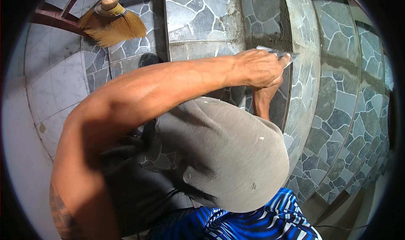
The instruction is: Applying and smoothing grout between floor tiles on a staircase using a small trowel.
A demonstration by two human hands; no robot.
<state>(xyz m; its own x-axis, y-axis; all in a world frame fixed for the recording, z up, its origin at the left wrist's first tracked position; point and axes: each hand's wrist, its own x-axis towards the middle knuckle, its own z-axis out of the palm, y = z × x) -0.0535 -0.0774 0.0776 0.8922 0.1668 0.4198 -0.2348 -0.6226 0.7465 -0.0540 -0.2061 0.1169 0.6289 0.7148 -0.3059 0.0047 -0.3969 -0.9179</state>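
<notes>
My left hand (258, 67) is closed on a metal trowel (293, 56), its fingertips pressed on the blade. The trowel lies against a rough cement strip (274, 41) at the edge of a stone-patterned tiled step. My right hand (271, 83) sits just beneath the left one, near the trowel; its fingers are mostly hidden. My bare left arm arches across the view, and grey fabric (236, 143) covers much of the lower middle, with blue patterned cloth (270, 214) below it.
A straw broom (109, 25) stands at the top left beside red railing bars (55, 20) and pale marble-look tiles (55, 71). Stone-patterned steps (337, 105) descend along the right, with dark edges between them. A dark rounded object (147, 59) is partly behind my arm.
</notes>
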